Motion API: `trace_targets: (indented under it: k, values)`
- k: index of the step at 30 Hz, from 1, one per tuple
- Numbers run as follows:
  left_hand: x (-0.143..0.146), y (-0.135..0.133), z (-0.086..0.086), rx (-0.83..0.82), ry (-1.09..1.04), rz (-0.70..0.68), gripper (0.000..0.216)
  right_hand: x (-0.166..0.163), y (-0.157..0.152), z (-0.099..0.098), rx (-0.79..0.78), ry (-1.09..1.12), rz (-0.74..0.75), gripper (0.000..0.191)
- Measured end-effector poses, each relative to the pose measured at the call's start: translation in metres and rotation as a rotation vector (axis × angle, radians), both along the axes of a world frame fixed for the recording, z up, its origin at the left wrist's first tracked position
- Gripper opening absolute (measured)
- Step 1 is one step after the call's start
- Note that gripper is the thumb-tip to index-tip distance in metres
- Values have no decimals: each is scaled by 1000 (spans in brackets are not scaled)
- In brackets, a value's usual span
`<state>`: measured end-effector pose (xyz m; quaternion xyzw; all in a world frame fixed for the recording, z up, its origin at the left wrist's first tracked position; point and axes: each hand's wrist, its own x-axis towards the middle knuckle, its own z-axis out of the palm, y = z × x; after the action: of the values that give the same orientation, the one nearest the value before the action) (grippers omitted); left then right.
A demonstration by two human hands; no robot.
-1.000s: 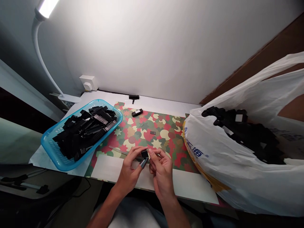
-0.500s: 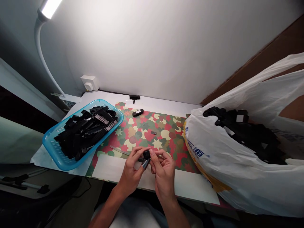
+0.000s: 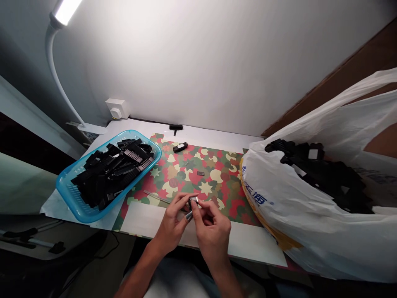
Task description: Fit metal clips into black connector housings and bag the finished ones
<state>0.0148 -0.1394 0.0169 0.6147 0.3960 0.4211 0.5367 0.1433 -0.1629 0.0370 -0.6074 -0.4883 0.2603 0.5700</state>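
Note:
Close to the near edge of the table, my left hand (image 3: 173, 221) and my right hand (image 3: 213, 227) meet with fingers closed. Between their fingertips is a small black part (image 3: 192, 199) with a pale, shiny face; its kind is too small to tell. A silvery piece (image 3: 189, 215) shows by my left thumb, and I cannot tell whether it belongs to the same part. Beyond my hands, a small dark flat piece (image 3: 200, 174) lies on the patterned mat (image 3: 217, 190). Farther back is a black oblong piece with a white label (image 3: 180, 147).
A blue plastic basket (image 3: 70, 203) heaped with black plastic parts stands on the left. On the right, a large white plastic bag (image 3: 279, 198) holds more black parts. Another black piece (image 3: 175, 127) lies by the wall. A thin clear strip (image 3: 155, 195) is near my left hand.
The small part has turned between my fingers, so a shiny face shows where a black one did. My right thumb has moved left across it. My left hand has barely moved.

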Motion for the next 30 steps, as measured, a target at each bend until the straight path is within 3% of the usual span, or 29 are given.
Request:
trace_targets:
  k: [6, 12, 17, 20, 24, 30]
  values:
    - [4, 3, 3, 18, 29, -21, 43, 5, -1, -1, 72, -196, 62, 19]
    - [-2, 2, 2, -155, -162, -32, 48, 26, 5, -2, 36, -90, 213, 14]
    - [-7, 5, -1, -359, -375, 34, 55, 38, 9, -16, 0, -87, 261, 33]
    - [-5, 6, 1, -413, -398, 17, 55, 36, 11, -21, 3, -133, 310, 38]
    - [-2, 8, 1, -434, -414, 1, 51, 29, 13, -25, -21, -65, 359, 30]
    - [0, 10, 4, -476, -347, -57, 44, 30, 15, -33, -20, 47, 331, 25]
